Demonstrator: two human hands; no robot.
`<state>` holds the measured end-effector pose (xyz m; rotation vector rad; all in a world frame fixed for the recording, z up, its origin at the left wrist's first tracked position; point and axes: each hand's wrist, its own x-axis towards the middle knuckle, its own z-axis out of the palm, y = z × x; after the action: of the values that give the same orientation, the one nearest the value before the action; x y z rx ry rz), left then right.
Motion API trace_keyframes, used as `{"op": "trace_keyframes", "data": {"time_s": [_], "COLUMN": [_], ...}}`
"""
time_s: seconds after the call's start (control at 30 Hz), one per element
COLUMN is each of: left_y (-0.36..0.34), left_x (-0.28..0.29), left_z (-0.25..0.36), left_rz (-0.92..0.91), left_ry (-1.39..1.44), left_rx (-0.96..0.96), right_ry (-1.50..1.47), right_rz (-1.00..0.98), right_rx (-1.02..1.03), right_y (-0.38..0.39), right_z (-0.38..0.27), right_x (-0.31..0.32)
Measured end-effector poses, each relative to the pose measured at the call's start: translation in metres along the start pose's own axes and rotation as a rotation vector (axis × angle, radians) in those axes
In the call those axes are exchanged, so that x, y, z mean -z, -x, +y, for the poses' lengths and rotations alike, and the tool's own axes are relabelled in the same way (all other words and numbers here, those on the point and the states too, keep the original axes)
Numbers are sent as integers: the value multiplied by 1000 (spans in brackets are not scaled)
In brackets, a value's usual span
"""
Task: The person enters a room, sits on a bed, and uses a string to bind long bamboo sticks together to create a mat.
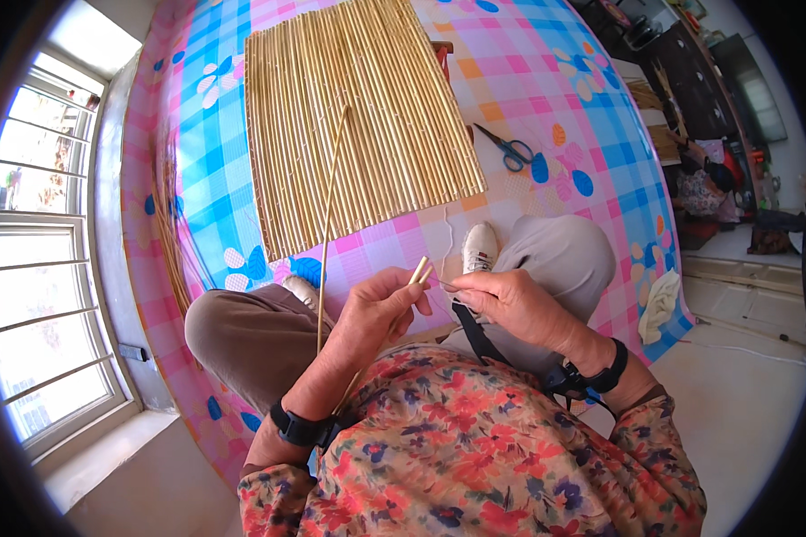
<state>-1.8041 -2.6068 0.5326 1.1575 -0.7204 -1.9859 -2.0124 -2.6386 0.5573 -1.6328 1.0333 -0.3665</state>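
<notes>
My left hand [387, 302] is closed around thin straw-coloured reed stalks, whose pale ends [419, 268] poke out past the fingers and thumb. Facing it, my right hand [503, 302] pinches a thin dark strand [444, 285] that reaches toward those ends; whether it is a thread or a sliver of reed is too small to tell. Beyond my hands lies a mat [358, 134] of reed stalks bound side by side. One long loose reed [332, 179] slants across the mat and runs down beside my left forearm.
Black-handled scissors [513, 154] lie right of the mat. Loose reeds [163, 215] line the left side of the checked floor sheet [501, 80]. A pale cloth [660, 307] sits at the sheet's right edge. Another person [709, 190] is at the far right. Barred windows [45, 268] stand left.
</notes>
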Motion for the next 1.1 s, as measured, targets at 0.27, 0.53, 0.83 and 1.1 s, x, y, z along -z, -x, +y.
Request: {"op": "trace_keyframes", "data": {"time_s": [0.27, 0.53, 0.83, 1.1], "left_y": [0, 1, -2, -4], "left_x": [2, 0, 0, 1], "left_z": [-2, -4, -3, -5], "left_rz": [-18, -53, -37, -34], "left_ry": [38, 30, 73, 64], "left_rx": [19, 12, 30, 59], "right_ry": [-43, -6, -191, -124], "right_rz": [-81, -20, -48, -26], "right_rx": [-108, 67, -7, 35], "right_y": [-3, 0, 0, 0], "right_z": [2, 15, 19, 19], "right_x": [1, -1, -6, -6]}}
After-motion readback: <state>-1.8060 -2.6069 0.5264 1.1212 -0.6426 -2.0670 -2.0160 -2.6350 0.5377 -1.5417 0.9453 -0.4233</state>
